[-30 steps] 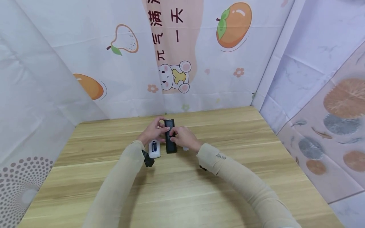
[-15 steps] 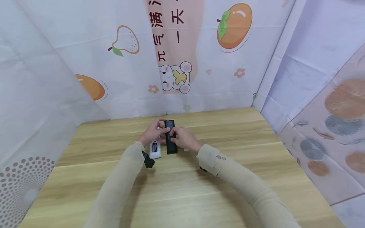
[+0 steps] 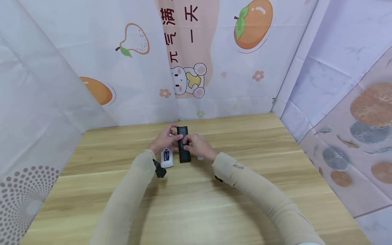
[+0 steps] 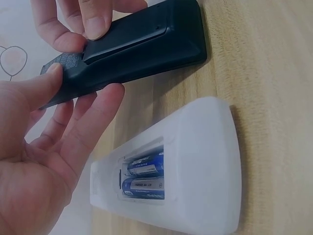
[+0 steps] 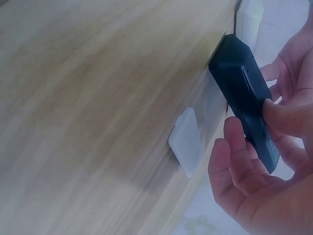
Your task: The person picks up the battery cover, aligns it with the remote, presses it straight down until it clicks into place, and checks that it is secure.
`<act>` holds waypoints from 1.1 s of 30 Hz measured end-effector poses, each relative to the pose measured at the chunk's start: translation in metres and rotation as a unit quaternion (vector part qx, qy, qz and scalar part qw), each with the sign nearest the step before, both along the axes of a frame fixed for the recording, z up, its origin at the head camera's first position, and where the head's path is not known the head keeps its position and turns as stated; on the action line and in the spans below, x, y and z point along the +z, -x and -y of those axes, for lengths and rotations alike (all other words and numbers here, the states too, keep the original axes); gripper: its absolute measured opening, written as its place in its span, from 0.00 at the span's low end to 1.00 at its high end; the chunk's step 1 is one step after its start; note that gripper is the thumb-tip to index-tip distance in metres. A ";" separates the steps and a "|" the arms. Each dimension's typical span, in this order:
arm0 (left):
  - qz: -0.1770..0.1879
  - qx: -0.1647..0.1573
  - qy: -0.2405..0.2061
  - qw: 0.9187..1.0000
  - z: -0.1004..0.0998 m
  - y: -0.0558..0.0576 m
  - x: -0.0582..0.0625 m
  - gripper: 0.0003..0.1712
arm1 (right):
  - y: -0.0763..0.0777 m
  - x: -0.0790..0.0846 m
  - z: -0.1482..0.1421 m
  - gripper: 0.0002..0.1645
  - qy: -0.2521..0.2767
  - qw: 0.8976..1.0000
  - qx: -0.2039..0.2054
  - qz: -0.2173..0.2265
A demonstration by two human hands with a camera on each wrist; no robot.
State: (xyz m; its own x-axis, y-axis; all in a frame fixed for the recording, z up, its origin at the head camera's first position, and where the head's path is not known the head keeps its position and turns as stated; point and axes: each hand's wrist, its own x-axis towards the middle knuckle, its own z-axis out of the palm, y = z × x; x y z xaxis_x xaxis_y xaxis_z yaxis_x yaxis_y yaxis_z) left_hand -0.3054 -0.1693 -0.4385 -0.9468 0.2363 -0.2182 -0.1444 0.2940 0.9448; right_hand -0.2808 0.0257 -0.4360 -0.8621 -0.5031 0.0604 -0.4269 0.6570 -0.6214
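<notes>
A black remote control (image 3: 184,156) lies back side up at the table's rear middle. My left hand (image 3: 164,140) grips it from the left, thumb on the upper face and fingers along the side. From the right, my right hand (image 3: 199,147) pinches the remote's battery cover (image 4: 129,32) near one end, thumb on top and index finger curled at the cover's edge. Beside it a white remote control (image 4: 205,156) lies with its compartment uncovered; two blue batteries (image 4: 144,187) sit inside. The inside of the black remote is hidden.
A loose white battery cover (image 5: 186,142) lies on the wooden table (image 3: 190,204), right of the black remote and partly under my right hand in the head view. A printed curtain (image 3: 137,85) hangs directly behind the table's far edge.
Both hands keep nearly the same hold on the black remote and its cover. The head view has shifted slightly; nothing else visibly moves.
</notes>
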 end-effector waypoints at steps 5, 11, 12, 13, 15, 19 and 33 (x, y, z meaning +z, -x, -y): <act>-0.002 -0.006 -0.001 1.000 0.000 0.001 0.002 0.32 | 0.002 0.000 0.001 0.06 -0.001 1.000 0.002 -0.002; -0.002 -0.003 0.003 1.000 0.001 0.000 0.003 0.32 | 0.002 0.000 0.002 0.07 -0.011 1.000 0.001 -0.005; -0.002 -0.003 0.004 1.000 0.001 0.000 0.003 0.31 | 0.002 0.000 0.003 0.07 -0.014 1.000 -0.001 -0.004; -0.003 -0.003 0.004 1.000 0.001 0.000 0.003 0.31 | 0.002 0.000 0.003 0.07 -0.016 1.000 -0.004 -0.003; -0.003 -0.004 0.005 1.000 0.000 0.000 0.003 0.31 | 0.002 0.000 0.003 0.07 -0.021 1.000 -0.009 0.000; -0.004 -0.005 0.005 1.000 -0.001 0.000 0.003 0.31 | 0.002 0.000 0.002 0.08 -0.024 1.000 -0.011 0.002; -0.005 -0.005 -0.004 1.000 0.000 0.000 0.003 0.31 | 0.002 -0.001 0.002 0.08 -0.022 1.000 -0.012 -0.005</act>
State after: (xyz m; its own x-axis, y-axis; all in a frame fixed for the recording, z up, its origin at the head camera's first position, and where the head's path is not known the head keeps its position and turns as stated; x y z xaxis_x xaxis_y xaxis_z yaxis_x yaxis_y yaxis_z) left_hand -0.3054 -0.1694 -0.4353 -0.9465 0.2476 -0.2071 -0.1324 0.2871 0.9487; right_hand -0.2829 0.0233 -0.4372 -0.8739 -0.4838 0.0474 -0.4163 0.6944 -0.5869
